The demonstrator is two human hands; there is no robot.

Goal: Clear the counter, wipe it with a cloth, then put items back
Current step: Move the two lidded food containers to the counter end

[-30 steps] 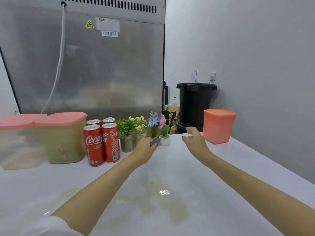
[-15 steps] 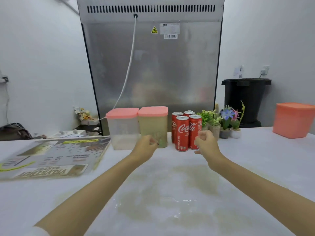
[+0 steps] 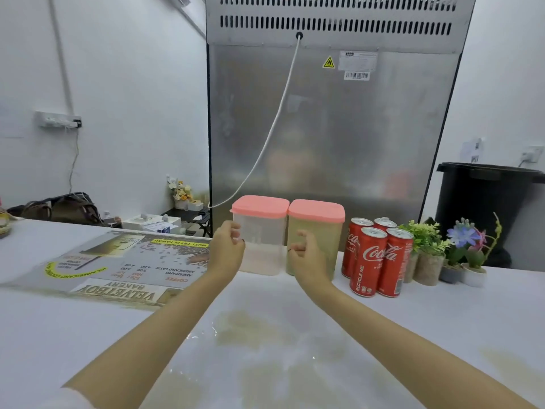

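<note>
Right, nearest to me the glossy white counter is carrying a wide brownish smear, so the wiping is not yet done. I am reaching both bare forearms out over it.

My left hand is hanging with its fingers curled against the left wall of the clear plastic container with the pink lid; I cannot tell whether they are actually touching it or gripping it. My right hand is floating loosely curled and holding nothing, in front of the seam where that container is meeting its twin, the pink-lidded tub of pale green-tan contents.

So the clear container is standing straight ahead, upright, its long axis vertical, between my two hands. The left is the nearer one and is already at its side. The right, I judge, is needing to slide in against the opposite wall, where the twin is crowding it (a tight gap, if any).

Right of the tubs, four red cola cans are clustering, then the small potted artificial plants. To the left a printed bakery menu sheet is lying flat. Behind everything a brushed steel appliance back is rising, and a black bin is standing beside it.
</note>
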